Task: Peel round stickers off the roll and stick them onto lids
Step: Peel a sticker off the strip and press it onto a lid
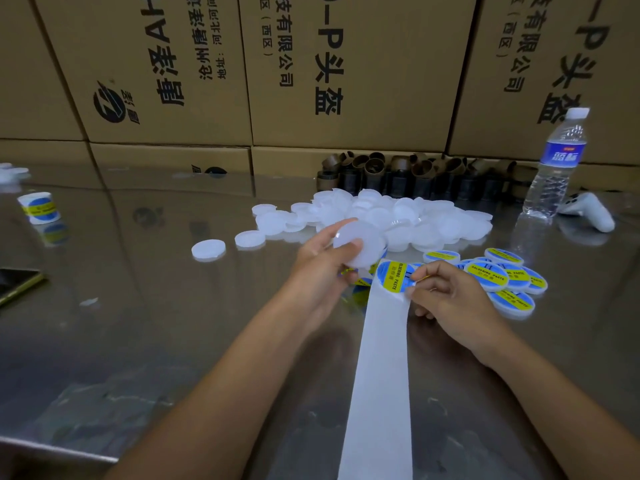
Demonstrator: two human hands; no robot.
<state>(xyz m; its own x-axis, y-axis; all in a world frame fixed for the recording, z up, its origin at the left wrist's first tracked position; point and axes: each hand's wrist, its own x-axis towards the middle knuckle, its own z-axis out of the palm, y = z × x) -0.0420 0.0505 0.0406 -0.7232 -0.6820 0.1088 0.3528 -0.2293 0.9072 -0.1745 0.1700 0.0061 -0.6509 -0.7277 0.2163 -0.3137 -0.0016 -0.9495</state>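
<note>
My left hand (323,263) grips a plain white round lid (360,244), held just above the sticker strip. A blue and yellow round sticker (393,277) sits at the top of the white backing strip (379,375), which runs toward me down the table. My right hand (446,294) pinches the sticker's right edge with thumb and forefinger. Behind lies a heap of plain white lids (398,216). Several stickered lids (502,275) lie to the right of my right hand.
The shiny steel table (156,323) carries two loose lids (225,245) at the left, a sticker roll (40,207) far left, a water bottle (554,168), a white controller (588,211), empty cardboard cores (398,171) and a dark flat object (17,284). Cardboard boxes (311,71) wall the back.
</note>
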